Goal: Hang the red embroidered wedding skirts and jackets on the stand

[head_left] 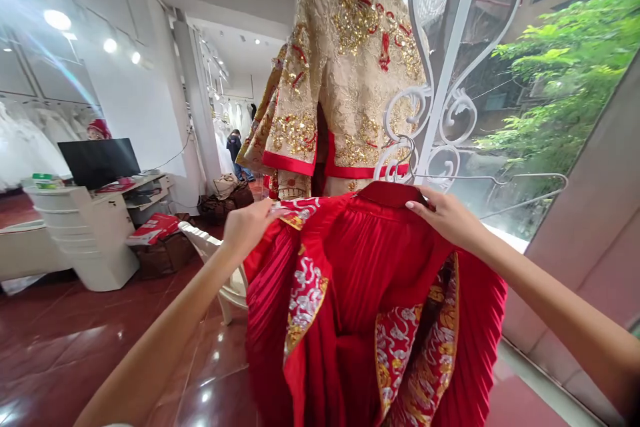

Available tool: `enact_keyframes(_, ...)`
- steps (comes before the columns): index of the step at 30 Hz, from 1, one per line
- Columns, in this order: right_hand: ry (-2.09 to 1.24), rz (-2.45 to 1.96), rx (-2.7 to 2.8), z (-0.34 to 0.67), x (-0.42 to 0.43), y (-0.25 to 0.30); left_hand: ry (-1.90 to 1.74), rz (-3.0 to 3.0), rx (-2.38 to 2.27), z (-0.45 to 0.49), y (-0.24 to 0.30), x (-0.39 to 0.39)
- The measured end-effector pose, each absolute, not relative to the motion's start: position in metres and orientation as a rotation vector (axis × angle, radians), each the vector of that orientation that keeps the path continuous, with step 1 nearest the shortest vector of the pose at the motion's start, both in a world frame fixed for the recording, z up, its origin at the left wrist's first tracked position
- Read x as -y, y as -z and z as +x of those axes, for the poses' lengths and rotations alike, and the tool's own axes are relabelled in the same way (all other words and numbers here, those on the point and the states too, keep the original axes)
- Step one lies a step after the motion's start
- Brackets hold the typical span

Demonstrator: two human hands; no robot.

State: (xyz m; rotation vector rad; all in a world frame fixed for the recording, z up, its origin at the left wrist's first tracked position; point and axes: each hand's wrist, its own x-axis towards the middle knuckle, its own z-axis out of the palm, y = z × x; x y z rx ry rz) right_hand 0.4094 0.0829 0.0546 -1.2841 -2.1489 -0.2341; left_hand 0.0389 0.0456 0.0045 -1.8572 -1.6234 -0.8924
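Pinches red pleated garment (370, 247) in left grip (251, 221) and, beside hanger (465, 177), right grip (443, 212), apparently straightening it, next needing even tension.

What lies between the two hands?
In the head view, the red pleated garment spans the stretch from the left hand to the right hand, patterned trim nearest the left.

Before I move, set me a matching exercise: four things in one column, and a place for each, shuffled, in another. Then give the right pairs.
Things:
1. Red pleated garment
2. Gold-sequinned jacket
3. Dark monitor
4. Green foliage

Places:
A. Outside the window
B. Held by the left hand and right hand
C. At the white desk
D. Hanging above and beyond the hands

Pairs: 1-B, 2-D, 3-C, 4-A
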Motion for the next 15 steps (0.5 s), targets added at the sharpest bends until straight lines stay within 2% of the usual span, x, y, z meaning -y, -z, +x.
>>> enact_keyframes(3, 0.288, -1.317, 2.140, 0.410, -0.083, -0.055, 0.790, -1.721, 1.618, 0.046, -0.004, -0.022)
enact_keyframes(9, 0.222, -1.289, 2.151, 0.414, -0.091, -0.055, 0.533, -1.865, 1.984, 0.077, 0.012, -0.002)
enact_keyframes(12, 0.229, -1.272, 2.144, 0.414, -0.092, -0.053, 0.826, -1.842, 1.751, 0.103, 0.006, 0.024)
enact_keyframes(15, 0.258, -1.284, 2.121, 0.413, -0.091, -0.051, 1.138, -2.324, 1.317, 0.140, 0.001, 0.065)
